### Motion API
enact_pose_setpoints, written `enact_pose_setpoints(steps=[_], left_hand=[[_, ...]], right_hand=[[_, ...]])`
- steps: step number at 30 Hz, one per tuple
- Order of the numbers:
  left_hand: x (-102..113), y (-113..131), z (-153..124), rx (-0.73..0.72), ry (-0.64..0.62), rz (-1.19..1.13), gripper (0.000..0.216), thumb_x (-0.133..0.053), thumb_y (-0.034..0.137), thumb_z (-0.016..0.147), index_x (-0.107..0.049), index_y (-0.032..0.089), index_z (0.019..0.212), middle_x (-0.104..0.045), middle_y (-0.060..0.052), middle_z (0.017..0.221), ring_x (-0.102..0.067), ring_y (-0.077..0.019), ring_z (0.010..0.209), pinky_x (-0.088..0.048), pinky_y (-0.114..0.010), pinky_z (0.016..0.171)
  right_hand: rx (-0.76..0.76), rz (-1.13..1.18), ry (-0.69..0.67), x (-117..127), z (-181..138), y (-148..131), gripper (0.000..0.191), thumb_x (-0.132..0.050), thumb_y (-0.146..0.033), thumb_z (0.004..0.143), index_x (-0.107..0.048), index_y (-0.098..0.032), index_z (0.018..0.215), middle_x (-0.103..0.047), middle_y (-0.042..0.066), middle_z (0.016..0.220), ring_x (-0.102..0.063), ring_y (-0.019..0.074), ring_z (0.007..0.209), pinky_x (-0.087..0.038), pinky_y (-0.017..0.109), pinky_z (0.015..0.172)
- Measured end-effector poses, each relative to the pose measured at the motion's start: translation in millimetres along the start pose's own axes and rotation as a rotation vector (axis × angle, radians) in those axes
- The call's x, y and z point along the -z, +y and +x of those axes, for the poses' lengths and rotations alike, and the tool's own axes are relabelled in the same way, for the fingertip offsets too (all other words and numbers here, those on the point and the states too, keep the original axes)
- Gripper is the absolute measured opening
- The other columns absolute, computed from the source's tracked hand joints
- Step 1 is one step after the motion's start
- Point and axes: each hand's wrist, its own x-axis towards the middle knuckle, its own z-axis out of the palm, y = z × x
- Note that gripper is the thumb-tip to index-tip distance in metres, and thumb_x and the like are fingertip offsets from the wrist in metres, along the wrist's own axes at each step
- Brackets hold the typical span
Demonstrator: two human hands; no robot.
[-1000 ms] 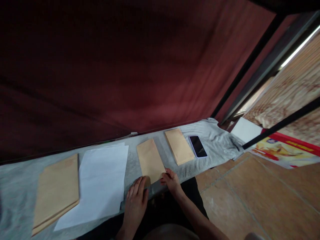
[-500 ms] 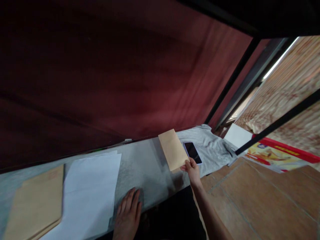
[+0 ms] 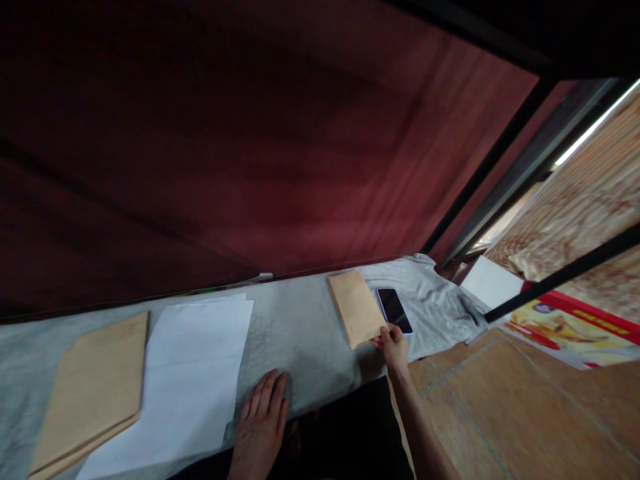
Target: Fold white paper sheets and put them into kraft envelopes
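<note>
Between the thumb and fingers of my right hand [image 3: 395,347] is the near right corner of a tan paper envelope [image 3: 356,307], low over the grey surface [image 3: 295,320]. A dark-screened phone [image 3: 395,311] lies just to the right of the envelope. My left hand [image 3: 261,417] rests flat on the surface's front edge, palm down with fingers stretched out, holding nothing. Left of it lie white paper sheets [image 3: 195,373], and a stack of tan envelopes [image 3: 100,387] partly overlaps them.
A crumpled grey cloth [image 3: 430,307] covers the right end of the surface. Behind stands a dark red panel [image 3: 280,200]. A red and yellow printed box [image 3: 575,330] and a white board [image 3: 493,283] are on the tiled floor [image 3: 505,393] at the right.
My right hand has lowered the envelope closer to the surface, where it lies flatter beside the phone. My left hand stays put. The whole view has shifted slightly.
</note>
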Motion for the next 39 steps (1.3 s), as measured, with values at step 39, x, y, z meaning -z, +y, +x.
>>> enact_pose_setpoints(steps=[39], left_hand=[[9.1, 7.5, 2.0, 0.077, -0.098, -0.043, 0.043, -0.042, 0.027, 0.101, -0.057, 0.019, 0.141, -0.059, -0.011, 0.144, -0.054, -0.0254, 0.133, -0.042, -0.040, 0.110]], right_hand=[[0.111, -0.146, 0.045, -8.5, -37.3, -6.8, 0.055, -0.065, -0.064, 0.080, -0.048, -0.023, 0.111, -0.052, -0.010, 0.061, -0.051, 0.0127, 0.045, -0.041, 0.024, 0.044]])
